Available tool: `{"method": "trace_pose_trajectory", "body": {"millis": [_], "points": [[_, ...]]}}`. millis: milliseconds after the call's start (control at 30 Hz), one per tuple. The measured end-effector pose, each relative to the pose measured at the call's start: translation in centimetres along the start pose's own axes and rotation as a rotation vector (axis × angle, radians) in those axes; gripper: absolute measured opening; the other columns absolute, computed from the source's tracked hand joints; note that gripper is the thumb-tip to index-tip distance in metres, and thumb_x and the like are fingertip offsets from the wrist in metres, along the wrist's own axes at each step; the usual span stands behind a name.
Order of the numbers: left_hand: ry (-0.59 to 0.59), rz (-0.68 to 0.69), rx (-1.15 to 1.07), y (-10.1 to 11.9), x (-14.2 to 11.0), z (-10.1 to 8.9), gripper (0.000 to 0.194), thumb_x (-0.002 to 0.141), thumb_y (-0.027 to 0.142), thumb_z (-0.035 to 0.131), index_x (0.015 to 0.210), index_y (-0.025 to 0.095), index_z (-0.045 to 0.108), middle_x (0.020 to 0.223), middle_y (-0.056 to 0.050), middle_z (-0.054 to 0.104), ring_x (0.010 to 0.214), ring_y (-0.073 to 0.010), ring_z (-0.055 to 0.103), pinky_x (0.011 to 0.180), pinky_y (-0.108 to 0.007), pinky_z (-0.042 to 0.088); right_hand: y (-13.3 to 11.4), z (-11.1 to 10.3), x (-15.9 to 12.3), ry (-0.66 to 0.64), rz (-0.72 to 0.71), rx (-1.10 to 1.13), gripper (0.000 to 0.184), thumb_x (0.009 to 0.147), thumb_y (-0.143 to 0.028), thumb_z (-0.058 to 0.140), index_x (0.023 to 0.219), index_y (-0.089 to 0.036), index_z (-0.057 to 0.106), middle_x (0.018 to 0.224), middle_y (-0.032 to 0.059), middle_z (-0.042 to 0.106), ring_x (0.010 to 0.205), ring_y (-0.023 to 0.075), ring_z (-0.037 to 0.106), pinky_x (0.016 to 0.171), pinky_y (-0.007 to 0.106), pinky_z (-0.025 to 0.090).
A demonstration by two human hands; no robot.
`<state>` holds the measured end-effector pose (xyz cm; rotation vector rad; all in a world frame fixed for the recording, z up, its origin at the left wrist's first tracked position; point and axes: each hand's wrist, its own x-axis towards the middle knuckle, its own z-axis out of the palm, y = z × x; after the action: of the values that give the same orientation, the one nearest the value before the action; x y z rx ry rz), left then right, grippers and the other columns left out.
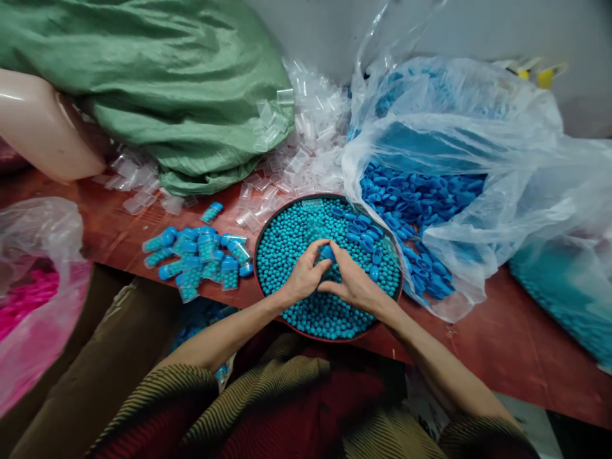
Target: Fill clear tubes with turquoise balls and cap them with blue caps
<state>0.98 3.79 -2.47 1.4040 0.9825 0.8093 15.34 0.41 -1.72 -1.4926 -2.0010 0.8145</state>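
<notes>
Over a round tray (259,255) of turquoise beads (282,239), my two hands meet at the fingertips. Between them shows a blue cap (327,253); whether a clear tube sits under it is hidden by the fingers. My left hand (302,274) has its thumb and fingers closed about the cap from the left. From the right, my right hand (352,280) closes its fingers on the same cap, its thumb lower down. Loose blue caps (366,234) lie on the beads at the tray's right side. Left of the tray is a pile of bead-filled tubes with blue caps (206,247).
Clear empty tubes (306,159) are heaped behind the tray, beside a green sack (205,95). An open plastic bag (449,140) spills blue caps (421,197) at the right. Further right lies a bag of turquoise beads (564,306). Pink pieces (33,299) fill a bag at left.
</notes>
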Motion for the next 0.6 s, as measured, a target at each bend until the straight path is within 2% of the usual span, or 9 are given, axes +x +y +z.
{"method": "trace_pose_trajectory", "body": {"millis": [67, 167, 267, 433, 600], "points": [[-0.047, -0.054, -0.059, 0.1, 0.0, -0.1, 0.039, 0.077, 0.020, 0.053, 0.115, 0.016, 0.048, 0.093, -0.003, 0.060, 0.083, -0.0151, 0.056, 0.080, -0.028, 0.046, -0.2, 0.9, -0.4, 0.034, 0.005, -0.108, 0.083, 0.075, -0.045, 0.063, 0.140, -0.009, 0.028, 0.123, 0.0213, 0.053, 0.104, 0.0315, 0.060, 0.078, 0.044, 0.053], [-0.079, -0.104, -0.111, 0.4, -0.2, -0.2, 0.033, 0.075, 0.022, 0.056, 0.107, 0.016, 0.050, 0.081, 0.001, 0.058, 0.076, -0.0128, 0.054, 0.073, -0.025, 0.044, -0.1, 2.1, -0.7, 0.151, -0.003, -0.223, 0.079, 0.073, -0.045, 0.064, 0.135, -0.008, 0.032, 0.111, 0.0200, 0.057, 0.092, 0.0321, 0.063, 0.068, 0.044, 0.055], [-0.031, -0.127, -0.154, 0.4, -0.6, 0.0, 0.025, 0.076, 0.027, 0.058, 0.097, 0.017, 0.050, 0.074, 0.003, 0.054, 0.070, -0.0103, 0.051, 0.068, -0.022, 0.041, 0.2, 2.8, -0.6, 0.220, -0.090, -0.264, 0.077, 0.071, -0.044, 0.065, 0.131, -0.008, 0.033, 0.104, 0.0178, 0.058, 0.086, 0.0310, 0.063, 0.062, 0.041, 0.054], [0.047, -0.141, -0.139, 0.4, -0.9, 0.6, 0.021, 0.076, 0.029, 0.058, 0.091, 0.018, 0.050, 0.069, 0.005, 0.050, 0.063, -0.0086, 0.047, 0.061, -0.020, 0.038, 1.1, 3.4, -0.3, 0.233, -0.147, -0.308, 0.076, 0.068, -0.042, 0.065, 0.128, -0.008, 0.034, 0.101, 0.0169, 0.057, 0.082, 0.0294, 0.062, 0.058, 0.038, 0.053], [0.068, -0.084, 0.002, 0.2, -0.8, 0.5, 0.013, 0.078, 0.025, 0.054, 0.088, 0.018, 0.050, 0.067, 0.005, 0.045, 0.061, -0.0088, 0.044, 0.059, -0.020, 0.037, 0.6, 4.3, -0.3, 0.194, -0.076, -0.312, 0.077, 0.071, -0.043, 0.063, 0.132, -0.007, 0.031, 0.101, 0.0166, 0.056, 0.084, 0.0288, 0.061, 0.059, 0.038, 0.052]]}}
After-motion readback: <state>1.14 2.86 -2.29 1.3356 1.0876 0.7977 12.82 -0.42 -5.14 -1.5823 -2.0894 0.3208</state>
